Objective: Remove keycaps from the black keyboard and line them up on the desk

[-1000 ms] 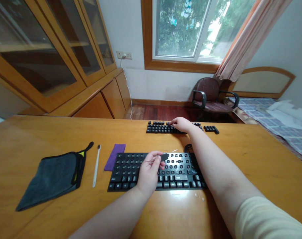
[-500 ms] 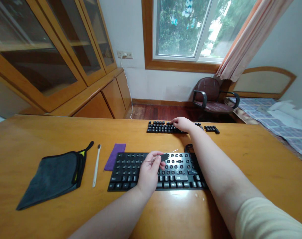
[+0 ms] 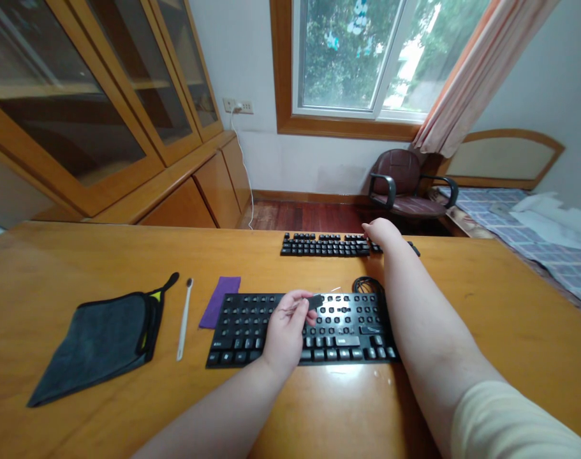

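A black keyboard lies in front of me, its lower rows still capped and its upper rows showing bare switch posts. Over its middle, my left hand pinches a small dark flat piece between thumb and fingers. Farther off, loose black keycaps stand in rows along the desk's far edge. My right hand reaches to the right part of these rows, fingers drawn together and bent down at the back row. What its fingertips hold, if anything, is too small to make out.
On the left lie a dark grey cloth, a white toothbrush and a purple cloth. A coiled black cable sits behind the keyboard. Beyond the wooden desk stands a chair.
My right hand has moved right along the keycap rows, from their middle to their right part. The left hand holds its dark piece in the same place.
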The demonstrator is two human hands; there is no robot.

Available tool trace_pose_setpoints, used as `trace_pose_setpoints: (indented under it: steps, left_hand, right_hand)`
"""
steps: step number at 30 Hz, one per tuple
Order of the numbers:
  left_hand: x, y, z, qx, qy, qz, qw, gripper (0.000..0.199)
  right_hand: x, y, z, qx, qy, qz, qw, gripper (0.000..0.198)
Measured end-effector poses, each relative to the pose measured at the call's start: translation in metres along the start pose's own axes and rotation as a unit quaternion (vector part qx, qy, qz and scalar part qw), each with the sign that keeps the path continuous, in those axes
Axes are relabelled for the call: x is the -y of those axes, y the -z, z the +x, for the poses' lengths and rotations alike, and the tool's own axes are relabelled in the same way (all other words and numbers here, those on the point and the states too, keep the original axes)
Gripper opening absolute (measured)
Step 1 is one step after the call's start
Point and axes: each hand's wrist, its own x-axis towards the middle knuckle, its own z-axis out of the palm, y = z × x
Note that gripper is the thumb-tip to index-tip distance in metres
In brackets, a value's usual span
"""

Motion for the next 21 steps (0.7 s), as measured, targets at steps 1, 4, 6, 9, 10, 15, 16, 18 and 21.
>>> trace_pose_setpoints:
  steps: [1, 4, 6, 9, 10, 15, 16, 18, 21]
  left_hand:
    - [0.0, 0.0, 0.0, -0.001, -0.001, 0.001, 1.0, 0.024]
    - [-0.001, 0.0, 0.0, 0.0, -0.005, 0.002, 1.0, 0.024]
    - [-0.001, 0.0, 0.0, 0.002, -0.007, 0.001, 1.0, 0.023]
    - [-0.001, 0.0, 0.0, 0.003, -0.007, -0.002, 1.0, 0.022]
    - [-0.001, 0.0, -0.001, 0.003, -0.006, -0.003, 1.0, 0.022]
    - [-0.002, -0.002, 0.0, -0.008, 0.009, -0.005, 1.0, 0.024]
    - [-0.002, -0.002, 0.0, -0.009, 0.012, -0.006, 1.0, 0.025]
    - [-0.003, -0.002, 0.0, -0.009, 0.013, -0.007, 1.0, 0.025]
    - [-0.002, -0.002, 0.0, -0.006, 0.008, -0.008, 1.0, 0.025]
  right_hand:
    - [-0.001, -0.001, 0.001, 0.001, -0.004, -0.004, 1.0, 0.041]
    - [-0.002, -0.003, 0.004, 0.003, -0.018, -0.015, 1.0, 0.039]
    - [-0.001, -0.003, 0.004, 0.003, -0.025, -0.021, 0.999, 0.038]
    - [0.001, -0.002, 0.003, 0.008, -0.029, -0.022, 0.999, 0.037]
    - [0.002, -0.002, 0.003, 0.012, -0.025, -0.02, 0.999, 0.037]
    - [0.006, -0.002, -0.001, 0.025, 0.01, -0.004, 1.0, 0.037]
    - [0.007, -0.002, -0.001, 0.026, 0.014, -0.003, 1.0, 0.037]
    - [0.008, -0.002, -0.002, 0.031, 0.018, -0.004, 0.999, 0.036]
    - [0.009, -0.003, -0.001, 0.038, 0.021, -0.005, 0.999, 0.037]
